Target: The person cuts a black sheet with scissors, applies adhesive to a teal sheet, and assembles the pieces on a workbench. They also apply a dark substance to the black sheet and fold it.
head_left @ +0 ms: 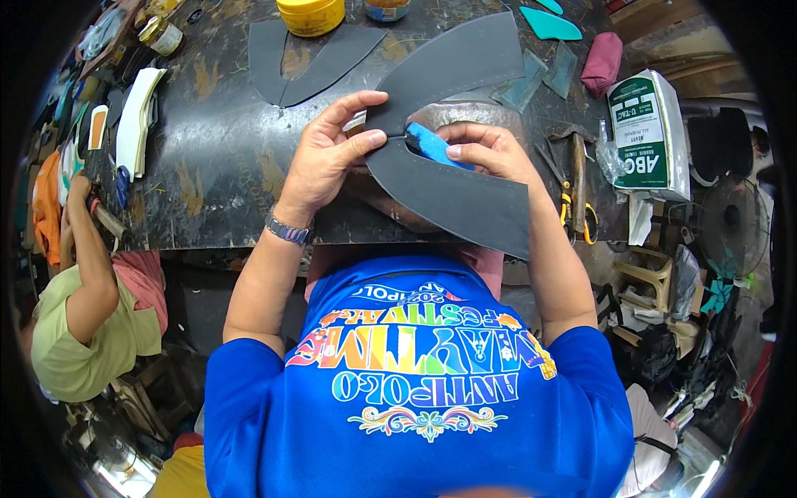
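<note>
dark-grey V-shaped piece (465, 60) | opening rightward | blue-and-black pad (432, 145) | at inner notch

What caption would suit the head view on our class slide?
Left hand holding a dark grey V-shaped leathery piece, right hand holding a blue oblong fuzzy pad.

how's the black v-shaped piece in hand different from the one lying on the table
The held piece is pinched by the left hand, while the flat piece lies on the table. The held piece opens toward the picture's right; the flat piece opens toward the top. The held piece looks larger in view than the flat piece. Both are dark and V-shaped.
</note>
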{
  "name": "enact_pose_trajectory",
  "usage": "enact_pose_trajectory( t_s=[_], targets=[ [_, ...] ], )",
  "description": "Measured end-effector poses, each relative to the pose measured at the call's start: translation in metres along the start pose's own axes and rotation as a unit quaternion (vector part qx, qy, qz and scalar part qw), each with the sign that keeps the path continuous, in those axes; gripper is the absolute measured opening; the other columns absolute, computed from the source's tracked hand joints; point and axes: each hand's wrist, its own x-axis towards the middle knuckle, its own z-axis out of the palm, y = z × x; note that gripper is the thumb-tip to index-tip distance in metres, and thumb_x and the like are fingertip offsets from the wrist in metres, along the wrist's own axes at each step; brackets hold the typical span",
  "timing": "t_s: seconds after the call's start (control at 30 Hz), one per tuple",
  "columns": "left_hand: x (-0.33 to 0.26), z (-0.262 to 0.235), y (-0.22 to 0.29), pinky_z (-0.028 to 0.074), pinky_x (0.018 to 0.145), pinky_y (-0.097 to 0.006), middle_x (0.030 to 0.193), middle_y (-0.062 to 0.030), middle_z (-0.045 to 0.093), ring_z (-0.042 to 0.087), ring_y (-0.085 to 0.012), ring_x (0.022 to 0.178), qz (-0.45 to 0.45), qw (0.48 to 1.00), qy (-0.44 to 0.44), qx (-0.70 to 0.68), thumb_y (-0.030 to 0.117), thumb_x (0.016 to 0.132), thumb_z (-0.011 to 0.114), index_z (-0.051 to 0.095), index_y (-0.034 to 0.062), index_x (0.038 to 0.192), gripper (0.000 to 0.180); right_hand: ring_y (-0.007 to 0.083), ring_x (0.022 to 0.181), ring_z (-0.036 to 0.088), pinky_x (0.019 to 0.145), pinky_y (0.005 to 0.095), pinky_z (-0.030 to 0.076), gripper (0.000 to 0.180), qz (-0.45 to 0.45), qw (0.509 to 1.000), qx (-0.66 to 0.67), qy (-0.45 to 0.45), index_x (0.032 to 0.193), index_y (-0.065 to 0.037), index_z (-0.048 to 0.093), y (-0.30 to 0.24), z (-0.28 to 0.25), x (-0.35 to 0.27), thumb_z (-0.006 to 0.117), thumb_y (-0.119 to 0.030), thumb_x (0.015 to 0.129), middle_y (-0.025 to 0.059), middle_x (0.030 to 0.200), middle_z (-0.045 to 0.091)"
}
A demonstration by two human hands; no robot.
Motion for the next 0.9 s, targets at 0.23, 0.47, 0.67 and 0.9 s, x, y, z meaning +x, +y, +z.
enact_pose_trajectory(
  t_s=[0.23,0.47,0.67,0.9],
  targets=[
    [0.0,-0.004,0.003,0.061,0.085,-0.03,0.13,-0.008,0.056,0.065,-0.0158,0.105,-0.006,0.999,-0.004,0.035,-0.001,0.088,0.069,0.055,0.0044,0.133,0.047,0.0102,0.085,0.065,0.075,0.024,0.052,0.033,0.024,0.999,0.008,-0.03,0.114,0.001,0.069,-0.011,-0.003,-0.003,0.068,-0.015,0.085,0.0059,0.098,0.07],
    [0.001,-0.005,0.004,0.061,0.085,-0.029,0.13,-0.0079,0.056,0.065,-0.0146,0.105,-0.009,0.999,-0.01,0.039,0.0,0.088,0.069,0.055,0.0052,0.133,0.047,0.0112,0.085,0.065,0.077,0.025,0.053,0.032,0.004,1.0,0.01,-0.017,0.112,0.001,0.069,-0.011,0.001,0.0,0.067,-0.016,0.086,0.0062,0.096,0.07],
    [0.003,-0.007,0.005,0.061,0.085,-0.028,0.129,-0.0074,0.056,0.065,-0.0141,0.104,-0.006,0.998,-0.012,0.059,-0.001,0.088,0.068,0.056,0.0051,0.132,0.046,0.0115,0.085,0.064,0.08,0.0259,0.052,0.031,0.028,0.999,-0.017,-0.029,0.112,0.001,0.07,-0.016,-0.005,-0.004,0.067,-0.016,0.086,0.0058,0.095,0.07],
    [0.004,-0.006,0.003,0.06,0.084,-0.027,0.129,-0.0073,0.057,0.066,-0.0138,0.103,-0.005,0.998,-0.021,0.067,0.0,0.088,0.069,0.056,0.0052,0.132,0.046,0.0118,0.085,0.065,0.08,0.0262,0.053,0.03,0.002,1.0,0.017,-0.008,0.112,0.0,0.07,-0.012,-0.005,-0.004,0.068,-0.015,0.085,0.0057,0.096,0.07]
  ],
)
